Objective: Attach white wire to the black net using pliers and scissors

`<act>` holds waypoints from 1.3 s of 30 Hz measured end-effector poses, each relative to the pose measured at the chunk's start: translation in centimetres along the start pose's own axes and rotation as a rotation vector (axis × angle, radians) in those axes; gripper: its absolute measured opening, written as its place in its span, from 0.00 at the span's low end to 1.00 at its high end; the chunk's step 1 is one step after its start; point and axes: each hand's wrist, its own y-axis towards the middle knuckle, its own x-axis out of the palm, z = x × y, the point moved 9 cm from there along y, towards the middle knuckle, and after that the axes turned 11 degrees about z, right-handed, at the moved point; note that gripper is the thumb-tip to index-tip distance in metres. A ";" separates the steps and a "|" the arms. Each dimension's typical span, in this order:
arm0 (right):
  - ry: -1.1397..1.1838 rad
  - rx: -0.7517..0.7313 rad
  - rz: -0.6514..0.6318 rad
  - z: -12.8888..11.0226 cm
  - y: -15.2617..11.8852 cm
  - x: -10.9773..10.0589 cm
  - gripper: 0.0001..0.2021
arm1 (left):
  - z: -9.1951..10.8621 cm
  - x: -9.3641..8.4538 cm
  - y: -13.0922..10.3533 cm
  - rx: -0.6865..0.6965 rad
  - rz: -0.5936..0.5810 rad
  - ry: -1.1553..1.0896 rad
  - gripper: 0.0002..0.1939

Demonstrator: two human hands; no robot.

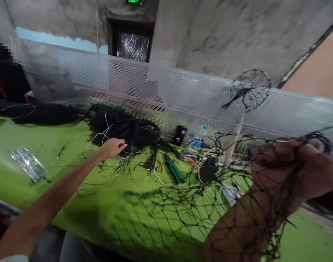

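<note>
Green bench (32, 145), perforated screen (183, 91) behind. Left hand (113, 147) reaches out, fingers loosely curled, at the black net pile (125, 129). Right hand (289, 171) probably fists 1 net (183, 203), raised so the mesh hangs free.

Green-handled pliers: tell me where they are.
In the head view, the green-handled pliers lie on the green table, centre, right of the black netting pile, left of a small black box.

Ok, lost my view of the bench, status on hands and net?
Left hand out at the black net heap, fingers on the wires. Right hand shut on net draped over the forearm. Pliers beside the heap.
</note>
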 end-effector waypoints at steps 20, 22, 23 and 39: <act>-0.178 0.166 -0.573 9.1 -10.4 14.5 0.09 | 26.0 -12.1 -5.3 0.536 0.063 -0.575 0.19; -0.138 0.158 -0.564 9.2 -10.6 14.7 0.09 | 25.8 -11.8 -4.9 0.563 0.057 -0.560 0.19; -0.113 0.156 -0.539 9.2 -10.4 14.6 0.09 | 25.5 -11.9 -4.6 0.572 0.082 -0.551 0.19; -0.181 0.205 -0.585 10.9 -10.6 14.7 0.07 | 23.4 -13.3 -3.9 0.530 0.312 -0.630 0.06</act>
